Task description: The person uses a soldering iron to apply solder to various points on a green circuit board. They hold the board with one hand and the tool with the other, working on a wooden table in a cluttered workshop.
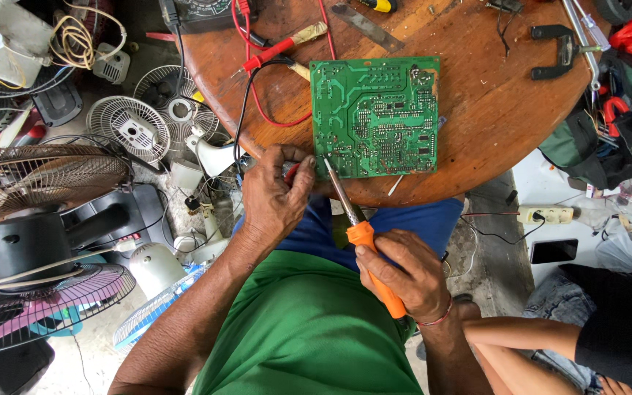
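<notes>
Head view, looking down over a green shirt onto a round wooden bench. Green circuit board flat on the bench near its front edge, solder side up. Right hand below and just in front of the board, fingers wrapped tight round the orange handle of a soldering iron, metal shaft angled up and left, tip touching the board's lower left corner. Left hand just left of that same corner, at the bench edge, fingers curled shut and pinching something small and red; what exactly, cannot tell. Both hands close together, iron shaft between them. Red and black probe leads trailing across the bench left of the board. Black clamp well apart, at the far right of the bench. Fans and fan grilles on the floor to the left. Another person's arm at lower right, clear of the hands.
</notes>
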